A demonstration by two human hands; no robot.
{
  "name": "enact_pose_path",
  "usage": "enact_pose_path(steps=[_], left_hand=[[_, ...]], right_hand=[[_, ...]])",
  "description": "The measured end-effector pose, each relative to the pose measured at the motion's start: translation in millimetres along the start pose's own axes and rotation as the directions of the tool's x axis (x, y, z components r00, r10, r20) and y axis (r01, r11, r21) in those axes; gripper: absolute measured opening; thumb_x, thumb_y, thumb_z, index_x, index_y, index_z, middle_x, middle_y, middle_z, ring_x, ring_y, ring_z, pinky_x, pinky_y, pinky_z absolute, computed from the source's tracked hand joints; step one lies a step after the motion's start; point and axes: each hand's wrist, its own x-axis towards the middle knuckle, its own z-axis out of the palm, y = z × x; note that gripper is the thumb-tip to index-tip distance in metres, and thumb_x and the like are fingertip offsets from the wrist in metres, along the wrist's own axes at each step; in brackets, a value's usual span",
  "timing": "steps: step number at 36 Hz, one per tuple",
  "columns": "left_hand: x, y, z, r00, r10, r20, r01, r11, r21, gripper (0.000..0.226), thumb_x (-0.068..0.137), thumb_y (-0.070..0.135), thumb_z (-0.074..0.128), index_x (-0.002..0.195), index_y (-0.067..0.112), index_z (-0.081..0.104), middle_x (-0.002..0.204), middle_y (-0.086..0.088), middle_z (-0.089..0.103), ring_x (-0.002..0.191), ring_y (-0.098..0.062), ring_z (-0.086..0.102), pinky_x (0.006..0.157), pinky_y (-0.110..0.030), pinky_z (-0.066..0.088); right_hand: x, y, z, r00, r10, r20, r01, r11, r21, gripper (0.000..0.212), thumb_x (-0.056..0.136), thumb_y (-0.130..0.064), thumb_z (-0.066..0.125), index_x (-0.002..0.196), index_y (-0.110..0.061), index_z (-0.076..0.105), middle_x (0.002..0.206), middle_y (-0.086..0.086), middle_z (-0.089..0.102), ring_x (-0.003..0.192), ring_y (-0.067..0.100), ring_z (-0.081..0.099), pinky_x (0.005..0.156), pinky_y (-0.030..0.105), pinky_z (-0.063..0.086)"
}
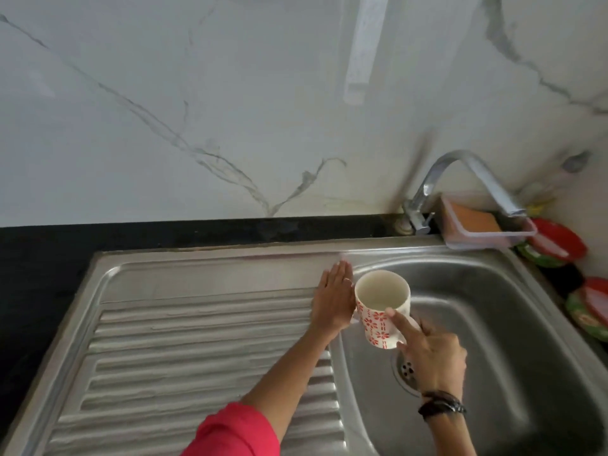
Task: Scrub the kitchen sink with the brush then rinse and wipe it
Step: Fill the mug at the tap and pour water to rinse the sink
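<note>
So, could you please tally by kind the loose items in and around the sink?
Mug, held by the right hand: 1
Clear container holding an orange sponge: 1
Orange sponge: 1
Red and green lids or plates, at least: 2
Total: at least 5

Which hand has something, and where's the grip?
The right hand holds the mug by its side wall, index finger up near the rim. The left hand lies flat on the drainboard, holding nothing.
</note>
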Motion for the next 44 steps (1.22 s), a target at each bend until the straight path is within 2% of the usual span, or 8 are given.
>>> enact_pose_path(steps=[3,6,12,18,27,36,41,44], left_hand=[[-3,-3,-18,0.996,-0.016,-0.084,-0.002,0.978,-0.208,0.056,0.100,0.044,0.020,0.148,0.017,0.016,0.155,0.002,0.010,0.144,-0.017,0.005,0.118,-0.032,0.012],[-21,-28,-38,0.986,0.008,-0.168,-0.037,0.984,-0.172,0.059,0.096,0.050,0.011,0.149,0.025,0.007,0.150,0.015,-0.003,0.141,-0.002,-0.006,0.117,-0.024,0.001],[-77,-95,-69,0.959,-0.118,-0.257,0.095,0.990,-0.102,0.074,0.088,0.065,-0.002,0.145,0.019,0.007,0.153,0.006,0.005,0.142,-0.003,0.000,0.114,-0.015,-0.006],[-139,-133,-94,0.866,-0.358,-0.350,0.344,0.933,-0.102,0.050,0.101,0.025,0.031,0.145,0.004,0.018,0.154,-0.010,0.016,0.144,-0.018,0.008,0.116,-0.026,0.001],[-200,-186,-129,0.753,-0.528,-0.392,0.533,0.839,-0.107,0.050,0.101,0.021,0.034,0.145,0.002,0.021,0.154,-0.011,0.017,0.145,-0.021,0.009,0.113,-0.020,-0.003],[-211,-253,-168,0.770,-0.546,-0.331,0.601,0.795,0.087,0.050,0.099,0.027,0.037,0.134,-0.008,0.040,0.141,-0.025,0.039,0.135,-0.036,0.032,0.112,-0.043,0.024],[-214,-258,-148,0.825,-0.461,-0.326,0.553,0.775,0.305,0.058,0.093,0.032,0.027,0.119,-0.011,0.056,0.126,-0.027,0.055,0.120,-0.036,0.052,0.107,-0.043,0.030],[-213,-252,-135,0.839,-0.438,-0.322,0.533,0.778,0.333,0.055,0.100,0.026,0.020,0.124,-0.012,0.052,0.128,-0.028,0.053,0.124,-0.038,0.048,0.107,-0.043,0.026]], right_hand=[[15,2,-15,1.000,0.016,0.021,-0.017,1.000,0.023,0.036,0.073,-0.046,0.072,0.057,-0.013,0.066,0.053,0.002,0.065,0.060,0.016,0.063,0.068,0.034,0.047],[26,0,-16,0.999,-0.027,0.043,0.025,0.999,0.044,0.021,0.070,-0.051,0.071,0.063,-0.032,0.069,0.056,-0.005,0.067,0.066,0.020,0.069,0.076,0.043,0.054],[27,-21,6,0.989,-0.076,0.126,0.056,0.986,0.159,0.028,0.069,-0.050,0.073,0.055,-0.028,0.066,0.061,-0.006,0.066,0.073,0.024,0.068,0.076,0.048,0.056],[0,-50,41,0.947,-0.149,0.285,0.061,0.953,0.295,0.025,0.075,-0.036,0.073,0.059,-0.023,0.059,0.069,-0.001,0.066,0.073,0.018,0.067,0.065,0.030,0.057],[-67,-73,88,0.852,-0.243,0.463,0.073,0.932,0.356,0.027,0.076,-0.032,0.073,0.059,-0.015,0.061,0.070,0.003,0.068,0.074,0.017,0.067,0.052,0.016,0.055],[-115,-72,118,0.881,-0.225,0.415,0.092,0.944,0.316,0.041,0.074,-0.031,0.075,0.043,-0.023,0.050,0.056,-0.001,0.061,0.072,0.025,0.068,0.049,0.021,0.054],[-122,-68,127,0.910,-0.190,0.368,0.091,0.959,0.269,0.041,0.073,-0.034,0.075,0.041,-0.022,0.053,0.059,0.002,0.064,0.073,0.029,0.068,0.063,0.040,0.059],[-125,-70,123,0.927,-0.189,0.324,0.089,0.950,0.298,0.036,0.074,-0.031,0.075,0.046,-0.025,0.053,0.059,0.000,0.062,0.073,0.026,0.068,0.050,0.021,0.055]])
